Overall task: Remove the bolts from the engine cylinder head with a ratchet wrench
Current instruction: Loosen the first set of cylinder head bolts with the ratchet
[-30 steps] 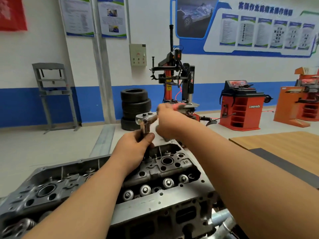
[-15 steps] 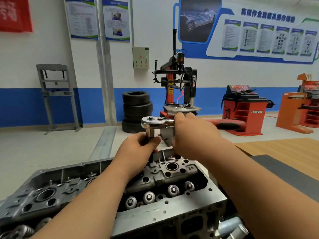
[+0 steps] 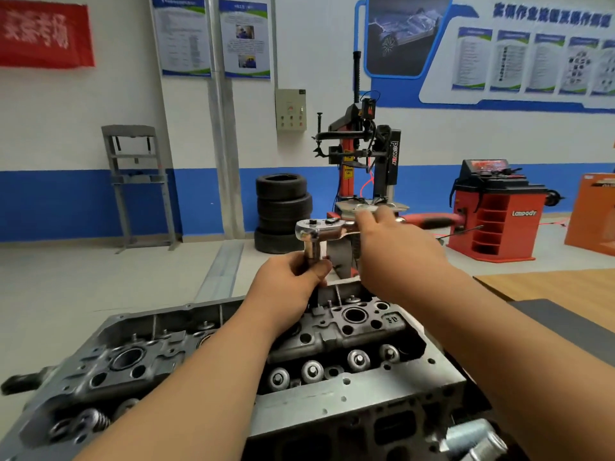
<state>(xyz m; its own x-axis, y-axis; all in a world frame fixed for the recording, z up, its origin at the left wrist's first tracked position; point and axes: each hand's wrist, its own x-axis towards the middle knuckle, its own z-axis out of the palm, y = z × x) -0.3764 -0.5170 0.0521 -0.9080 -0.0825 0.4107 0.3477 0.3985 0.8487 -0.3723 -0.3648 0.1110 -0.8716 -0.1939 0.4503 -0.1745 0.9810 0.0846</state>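
The grey engine cylinder head [image 3: 332, 397] lies across the bottom of the head view, with valve springs and bolt holes showing. A chrome ratchet wrench [image 3: 316, 227] stands over its far edge on a vertical extension, and its red handle [image 3: 432, 221] points right. My left hand [image 3: 286, 287] grips the extension just under the ratchet head. My right hand [image 3: 396, 251] holds the wrench shaft close to the head, fingers laid over the top. The socket and the bolt under it are hidden behind my left hand.
Behind the engine stand a tyre changer [image 3: 362, 161], a stack of tyres [image 3: 283, 211] and a red wheel balancer [image 3: 492, 211]. A wooden tabletop [image 3: 565, 287] with a dark mat [image 3: 572, 331] lies to the right. A grey press frame [image 3: 136, 181] stands by the left wall.
The wrench handle has swung from pointing away to pointing right. My right hand now sits nearer the ratchet head. My left hand keeps its grip on the extension.
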